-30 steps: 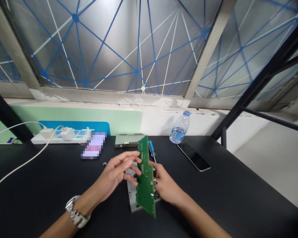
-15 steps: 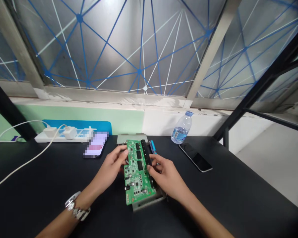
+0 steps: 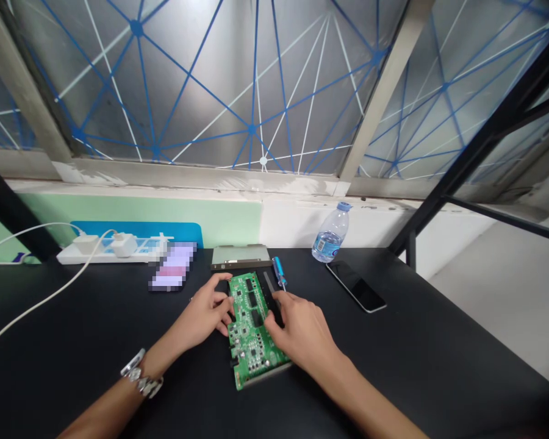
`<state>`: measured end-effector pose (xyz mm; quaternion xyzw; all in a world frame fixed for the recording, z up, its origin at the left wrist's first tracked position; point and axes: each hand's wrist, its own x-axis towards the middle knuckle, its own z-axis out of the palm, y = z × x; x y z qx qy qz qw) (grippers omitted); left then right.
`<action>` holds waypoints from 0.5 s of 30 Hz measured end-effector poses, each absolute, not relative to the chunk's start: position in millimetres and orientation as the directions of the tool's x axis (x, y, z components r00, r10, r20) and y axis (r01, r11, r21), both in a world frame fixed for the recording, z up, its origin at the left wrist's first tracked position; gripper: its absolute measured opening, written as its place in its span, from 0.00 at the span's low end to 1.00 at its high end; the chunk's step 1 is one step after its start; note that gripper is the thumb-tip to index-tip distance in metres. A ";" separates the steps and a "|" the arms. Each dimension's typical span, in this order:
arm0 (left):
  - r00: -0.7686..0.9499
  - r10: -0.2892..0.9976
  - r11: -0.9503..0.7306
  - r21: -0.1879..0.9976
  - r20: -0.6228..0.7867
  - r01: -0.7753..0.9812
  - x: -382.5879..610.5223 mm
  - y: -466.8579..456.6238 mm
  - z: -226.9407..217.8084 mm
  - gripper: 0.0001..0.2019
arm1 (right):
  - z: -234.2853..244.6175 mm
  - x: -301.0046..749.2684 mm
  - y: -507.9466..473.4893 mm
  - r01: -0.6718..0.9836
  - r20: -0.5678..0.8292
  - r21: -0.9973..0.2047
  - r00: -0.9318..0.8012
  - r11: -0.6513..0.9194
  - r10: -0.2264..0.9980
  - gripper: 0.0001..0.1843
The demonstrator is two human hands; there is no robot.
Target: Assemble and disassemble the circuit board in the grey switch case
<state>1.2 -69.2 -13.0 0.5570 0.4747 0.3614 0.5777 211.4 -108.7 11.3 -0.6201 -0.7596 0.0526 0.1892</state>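
Observation:
A green circuit board (image 3: 244, 329) with black chips and a dark row of ports along its right side is between my hands, over the black desk. A strip of metal casing (image 3: 274, 372) shows under its near edge. My left hand (image 3: 210, 308) holds the left edge, index finger at the far corner and thumb at the side. Across from it, my right hand (image 3: 302, 326) grips the port side, hiding the near part of that row. Just beyond the right fingers lies a screwdriver (image 3: 279, 271) with a blue handle. A grey metal cover (image 3: 240, 255) rests behind the board.
A water bottle (image 3: 332, 235) and a dark phone (image 3: 357, 286) are at the right. On the left stand a white power strip (image 3: 114, 250) with plugs and cables, and a phone with a blurred screen (image 3: 174, 267). Windows and a wall close the back.
The board has come down and toward me, away from the metal cover, which now shows more fully. My left fingers have spread along its edge; my right hand has shifted slightly nearer me.

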 end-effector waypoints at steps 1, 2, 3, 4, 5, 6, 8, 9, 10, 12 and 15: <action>0.291 0.945 0.119 0.986 -0.150 0.120 1.3 -69.2 -13.2 0.30 | 10.2 211.0 -108.7 0.925 0.216 -0.304 -0.165 0.227 0.962 0.07; 0.293 0.944 0.120 0.984 -0.154 0.131 1.4 -69.2 -13.5 0.29 | 8.8 210.8 -108.6 0.928 0.211 -0.294 -0.169 0.228 0.963 0.07; 0.296 0.942 0.121 0.982 -0.159 0.144 1.6 -69.3 -13.8 0.29 | 7.4 210.6 -108.7 0.932 0.209 -0.283 -0.172 0.228 0.963 0.08; 0.296 0.941 0.120 0.980 -0.163 0.159 1.8 -69.5 -14.3 0.29 | 6.1 210.4 -108.9 0.935 0.210 -0.269 -0.176 0.229 0.962 0.10; 0.295 0.941 0.115 0.978 -0.164 0.176 2.1 -69.7 -14.9 0.29 | 4.8 210.3 -109.2 0.939 0.210 -0.254 -0.179 0.231 0.961 0.12; 0.291 0.943 0.106 0.976 -0.160 0.192 2.3 -70.0 -15.6 0.29 | 3.8 210.2 -109.5 0.942 0.212 -0.240 -0.184 0.233 0.960 0.14; 0.288 0.948 0.075 0.972 -0.139 0.224 2.9 -70.6 -17.4 0.29 | 2.6 209.9 -110.2 0.947 0.211 -0.216 -0.194 0.239 0.958 0.18; 0.289 0.949 0.051 0.969 -0.123 0.243 3.0 -70.8 -18.3 0.29 | 2.5 209.7 -110.5 0.948 0.209 -0.207 -0.198 0.242 0.958 0.19; 0.291 0.951 0.025 0.962 -0.107 0.272 3.0 -71.1 -18.9 0.28 | 2.6 209.4 -110.7 0.949 0.203 -0.201 -0.202 0.243 0.958 0.19; 0.295 0.952 -0.031 0.934 -0.081 0.357 2.4 -71.7 -19.5 0.25 | 3.2 208.8 -111.2 0.951 0.190 -0.189 -0.209 0.245 0.959 0.20; 0.307 0.951 -0.140 0.852 -0.025 0.505 0.5 -72.6 -18.6 0.19 | 4.1 208.0 -112.6 0.952 0.183 -0.169 -0.224 0.255 0.957 0.20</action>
